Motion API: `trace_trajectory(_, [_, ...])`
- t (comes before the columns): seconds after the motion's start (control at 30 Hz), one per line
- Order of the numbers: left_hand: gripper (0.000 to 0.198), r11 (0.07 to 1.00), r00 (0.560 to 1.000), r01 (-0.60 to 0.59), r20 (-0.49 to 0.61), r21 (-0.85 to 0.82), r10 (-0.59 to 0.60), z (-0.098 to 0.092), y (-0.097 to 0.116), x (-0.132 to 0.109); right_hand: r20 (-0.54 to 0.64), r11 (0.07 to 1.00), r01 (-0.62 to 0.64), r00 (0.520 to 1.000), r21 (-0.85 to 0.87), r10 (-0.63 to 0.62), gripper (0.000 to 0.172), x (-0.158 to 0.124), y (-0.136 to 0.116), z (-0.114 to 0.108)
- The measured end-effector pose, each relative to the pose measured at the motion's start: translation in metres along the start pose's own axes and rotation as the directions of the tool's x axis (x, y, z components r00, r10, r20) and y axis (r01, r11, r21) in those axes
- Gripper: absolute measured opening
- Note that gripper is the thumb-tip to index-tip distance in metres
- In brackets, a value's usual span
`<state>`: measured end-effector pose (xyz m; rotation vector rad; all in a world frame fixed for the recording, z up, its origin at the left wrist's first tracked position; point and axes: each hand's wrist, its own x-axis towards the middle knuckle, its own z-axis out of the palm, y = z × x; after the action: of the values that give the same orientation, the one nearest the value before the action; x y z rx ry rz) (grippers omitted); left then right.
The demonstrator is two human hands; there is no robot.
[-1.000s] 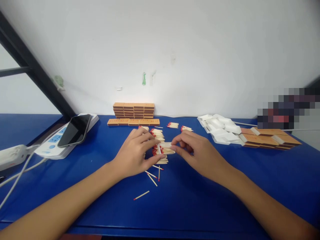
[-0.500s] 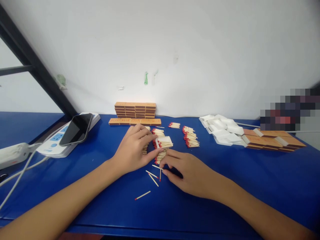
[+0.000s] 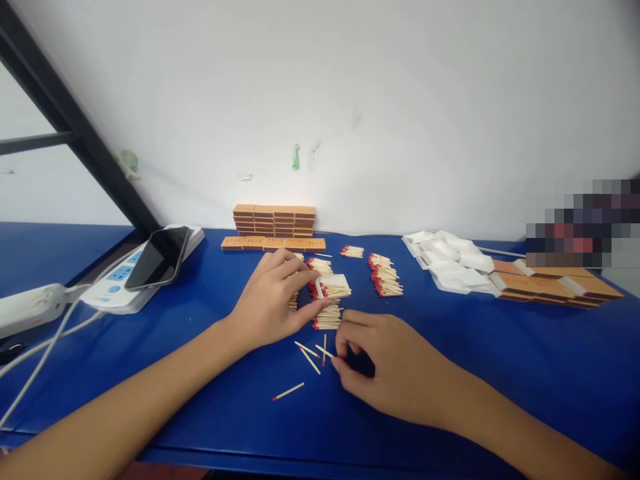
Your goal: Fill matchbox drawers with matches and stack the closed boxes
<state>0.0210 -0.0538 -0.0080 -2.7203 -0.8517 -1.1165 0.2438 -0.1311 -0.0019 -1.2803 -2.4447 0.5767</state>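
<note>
Between the thumb and fingers of my left hand [image 3: 273,297] is a small white tray [image 3: 340,281] with red-tipped matches in it. The tray sits over a long pile of matches [image 3: 327,320]. My right hand [image 3: 383,363] is to the right and nearer the front, its thumb and index finger pinched on a single match [image 3: 324,351]. Several loose matches [image 3: 310,361] lie on the blue table just left of those fingertips. One more match [image 3: 289,391] lies apart, closer to the front edge.
Orange matchboxes [image 3: 274,220] are stacked by the wall, with a row [image 3: 273,243] before them. Match piles [image 3: 385,275] lie right of centre. White trays [image 3: 450,261] and more matchboxes [image 3: 555,283] are at the right. A phone [image 3: 159,259] rests on a power strip [image 3: 113,293] at the left.
My right hand has moved slightly right and toward the front, away from the pile, with the match in its fingertips. My left hand stays at the tray. The view has shifted slightly.
</note>
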Motion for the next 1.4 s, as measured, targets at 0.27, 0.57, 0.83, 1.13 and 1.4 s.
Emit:
trace_trajectory(0.27, [0.034,1.000,1.000,-0.015,0.008,0.001,0.015,0.001,-0.002,-0.002,0.062,0.990,0.094,0.993,0.108,-0.101,0.024,0.004,0.012,0.000])
trace_trajectory(0.57, [0.034,1.000,1.000,-0.026,-0.008,-0.002,0.026,0.000,-0.001,-0.002,0.172,0.996,0.055,0.983,0.073,-0.067,0.011,0.003,0.020,-0.009])
trace_trajectory(0.83, [0.035,1.000,0.999,-0.027,-0.018,0.004,0.027,0.000,-0.002,-0.003,0.201,0.999,0.009,0.979,0.050,-0.019,0.016,0.000,0.024,-0.014])
trace_trajectory(1.13, [0.035,0.999,0.999,-0.033,-0.015,0.006,0.034,0.000,-0.002,-0.003,0.225,0.999,0.018,0.974,0.048,-0.028,0.016,0.002,0.020,-0.017])
trace_trajectory(1.4, [0.035,0.999,0.999,-0.036,-0.027,0.002,0.036,0.001,-0.001,-0.003,0.280,0.993,0.079,0.955,0.089,-0.102,0.008,-0.001,0.018,-0.007])
